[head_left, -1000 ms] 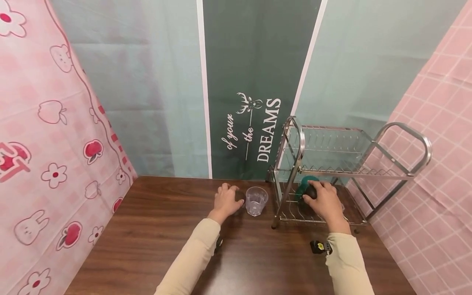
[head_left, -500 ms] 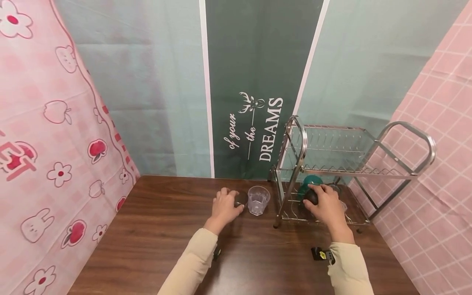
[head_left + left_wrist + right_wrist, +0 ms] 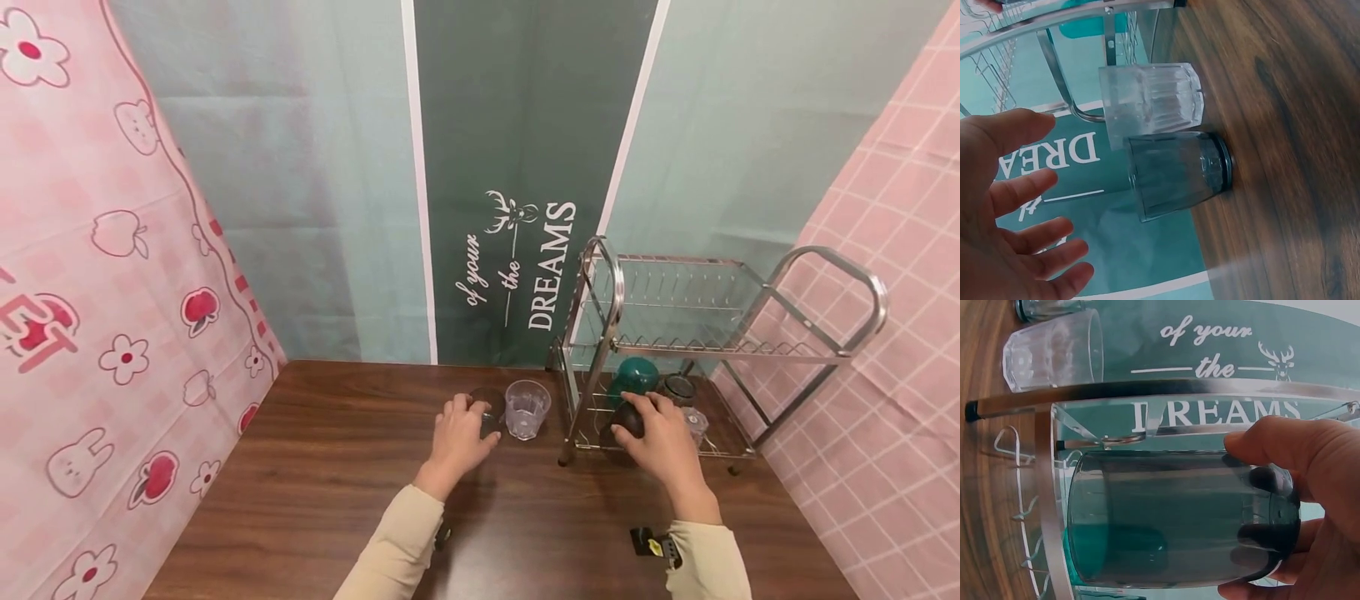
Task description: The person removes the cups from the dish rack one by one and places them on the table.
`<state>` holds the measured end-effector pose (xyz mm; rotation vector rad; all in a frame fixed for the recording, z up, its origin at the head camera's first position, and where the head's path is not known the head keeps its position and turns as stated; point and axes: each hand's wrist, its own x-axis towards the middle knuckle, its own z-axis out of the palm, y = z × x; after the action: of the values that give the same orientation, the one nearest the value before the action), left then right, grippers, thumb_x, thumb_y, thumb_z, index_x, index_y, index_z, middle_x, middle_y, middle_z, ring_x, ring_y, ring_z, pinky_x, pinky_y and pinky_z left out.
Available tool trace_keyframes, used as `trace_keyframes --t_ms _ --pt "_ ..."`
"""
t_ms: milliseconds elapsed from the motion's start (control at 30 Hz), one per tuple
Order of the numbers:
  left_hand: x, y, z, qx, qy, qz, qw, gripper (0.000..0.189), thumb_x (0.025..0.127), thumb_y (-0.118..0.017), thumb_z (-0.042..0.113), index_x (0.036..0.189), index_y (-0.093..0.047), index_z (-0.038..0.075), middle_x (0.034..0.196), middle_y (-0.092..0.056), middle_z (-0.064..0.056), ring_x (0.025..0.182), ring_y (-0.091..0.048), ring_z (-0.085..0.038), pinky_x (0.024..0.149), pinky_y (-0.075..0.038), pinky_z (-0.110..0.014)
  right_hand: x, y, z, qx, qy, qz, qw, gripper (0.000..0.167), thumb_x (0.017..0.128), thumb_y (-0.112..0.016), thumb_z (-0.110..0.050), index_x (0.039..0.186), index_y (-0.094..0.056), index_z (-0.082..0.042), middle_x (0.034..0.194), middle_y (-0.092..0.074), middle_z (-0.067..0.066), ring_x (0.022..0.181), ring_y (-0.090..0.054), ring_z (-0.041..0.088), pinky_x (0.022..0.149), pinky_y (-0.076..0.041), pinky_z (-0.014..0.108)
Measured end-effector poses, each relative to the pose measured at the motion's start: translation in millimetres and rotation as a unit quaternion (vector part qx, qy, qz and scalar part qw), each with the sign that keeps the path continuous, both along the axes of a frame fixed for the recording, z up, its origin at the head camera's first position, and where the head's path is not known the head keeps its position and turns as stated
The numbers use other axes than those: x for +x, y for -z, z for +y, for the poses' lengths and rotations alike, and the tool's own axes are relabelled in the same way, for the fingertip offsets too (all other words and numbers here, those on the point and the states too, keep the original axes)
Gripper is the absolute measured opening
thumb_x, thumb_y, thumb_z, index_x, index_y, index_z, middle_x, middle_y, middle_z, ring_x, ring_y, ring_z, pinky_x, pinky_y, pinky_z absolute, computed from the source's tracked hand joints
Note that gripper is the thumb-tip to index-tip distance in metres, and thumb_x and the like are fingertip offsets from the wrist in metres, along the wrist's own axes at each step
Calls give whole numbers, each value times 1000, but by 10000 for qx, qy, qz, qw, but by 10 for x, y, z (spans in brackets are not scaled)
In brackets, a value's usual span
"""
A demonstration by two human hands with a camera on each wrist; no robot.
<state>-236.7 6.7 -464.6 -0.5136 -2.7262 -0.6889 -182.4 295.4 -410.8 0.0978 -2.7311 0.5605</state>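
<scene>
My left hand (image 3: 459, 437) is held with spread fingers beside a dark tinted glass (image 3: 1175, 175), apart from it in the left wrist view. That glass stands upright on the table, next to a clear plastic cup (image 3: 527, 410). My right hand (image 3: 662, 433) grips a second dark tinted glass (image 3: 1172, 519) by its base, thumb on one side and fingers on the other. This glass is upside down, its rim facing the lower tier of the metal dish rack (image 3: 618, 308). Behind it a teal cup (image 3: 634, 377) sits in the rack.
On the lower tier, right of the teal cup, are a dark glass (image 3: 679, 388) and a clear cup (image 3: 696, 423), partly behind my right hand. The rack's front post (image 3: 591, 383) rises left of that hand. Curtains hang behind and beside the wooden table (image 3: 315, 467).
My left hand has drawn back a little from the upright dark glass, showing more of it. My right hand has come nearer and lower with its glass, uncovering cups behind it.
</scene>
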Motion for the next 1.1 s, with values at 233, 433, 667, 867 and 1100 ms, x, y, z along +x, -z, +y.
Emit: trace_keyframes --t_ms 233,433,667,867,1100 --pt "112 -21 26 67 82 -31 9999 44 73 -76 33 108 -66 8 112 -51 -16 99 -49 -31 71 -40 -42 62 78 -84 -113 -63 12 9999 53 78 -74 -18 124 -55 -2 124 -42 34 110 -39 52 75 -39 64" --pt "209 -37 43 116 86 -86 9999 44 75 -76 33 110 -66 8 114 -51 -15 101 -49 -30 73 -40 -42 105 121 -158 -192 -116 99 9997 52 76 -75 -17 122 -57 -2 123 -44 33 109 -41 51 76 -39 63" --pt "292 -21 80 346 74 -90 9993 44 73 -76 35 108 -66 11 111 -52 -13 98 -50 -29 73 -40 -41 124 144 -219 -303 -200 94 9993 50 76 -75 -16 122 -58 -3 121 -46 32 107 -42 50 74 -40 61" --pt "344 58 111 867 146 -205 9959 43 72 -76 33 108 -66 12 108 -52 -11 98 -50 -29 75 -41 -43 124 182 -271 -502 -267 205 9982 50 73 -77 -15 118 -60 -3 118 -49 30 106 -44 48 77 -40 60" --pt "393 132 143 1741 568 -464 9820 41 74 -76 28 108 -65 9 103 -51 -7 95 -53 -26 79 -44 -43 137 227 -310 -739 -348 302 9962 49 73 -77 -13 118 -61 -5 117 -51 27 104 -48 45 76 -41 58"
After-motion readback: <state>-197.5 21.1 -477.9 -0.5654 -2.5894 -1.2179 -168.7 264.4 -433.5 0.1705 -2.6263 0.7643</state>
